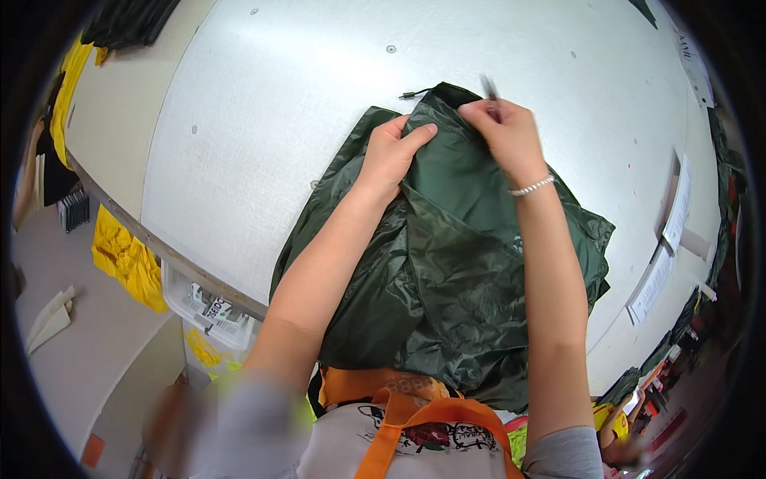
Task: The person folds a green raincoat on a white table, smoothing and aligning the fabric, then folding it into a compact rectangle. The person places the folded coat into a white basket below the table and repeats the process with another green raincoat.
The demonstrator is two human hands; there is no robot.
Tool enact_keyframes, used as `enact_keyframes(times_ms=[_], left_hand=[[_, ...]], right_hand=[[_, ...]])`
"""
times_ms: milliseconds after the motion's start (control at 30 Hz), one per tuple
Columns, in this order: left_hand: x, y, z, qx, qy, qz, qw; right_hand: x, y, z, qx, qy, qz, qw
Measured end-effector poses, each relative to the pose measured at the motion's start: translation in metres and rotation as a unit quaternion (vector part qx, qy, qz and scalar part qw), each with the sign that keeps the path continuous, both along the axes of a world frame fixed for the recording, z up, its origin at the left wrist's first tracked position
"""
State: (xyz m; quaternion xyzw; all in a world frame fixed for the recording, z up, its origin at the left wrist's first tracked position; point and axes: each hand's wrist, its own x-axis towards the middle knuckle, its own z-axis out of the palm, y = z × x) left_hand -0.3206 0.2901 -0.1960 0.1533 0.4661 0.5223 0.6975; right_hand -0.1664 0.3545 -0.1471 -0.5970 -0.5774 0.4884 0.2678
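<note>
A dark green, shiny waterproof garment (463, 239) lies in folds over the near part of the white table, and its lower end hangs toward my body. My left hand (392, 153) pinches the garment near its upper edge, with the thumb on top of the fabric. A short black drawcord with a toggle (408, 95) sticks out from that edge, beyond my left fingers. My right hand (504, 132) is closed around a slim dark tool (489, 86), whose blurred tip points away from me. These right fingers are close to the garment's black-lined opening (453, 94).
The white table (255, 120) has small round fixings in its top. Paper sheets (653, 283) stand at the right edge. Black folded fabric (132, 20) lies far left. Below the left edge are yellow fabric (128, 259) and a white plastic bin (239, 337) with packets.
</note>
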Motion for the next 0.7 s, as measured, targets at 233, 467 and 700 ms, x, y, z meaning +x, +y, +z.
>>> enact_keyframes(times_ms=[233,467,700], left_hand=[[-0.004,-0.001,-0.006,-0.002,0.004,0.01,1.0],[0.0,0.0,-0.003,0.012,0.026,0.0,1.0],[-0.011,0.008,-0.001,-0.033,0.014,-0.027,0.999]], right_hand=[[0.159,-0.125,0.06,-0.063,0.077,-0.203,0.974],[0.328,-0.508,0.064,-0.156,-0.251,-0.444,0.846],[0.371,-0.844,0.037,-0.619,-0.3,-0.089,0.721]])
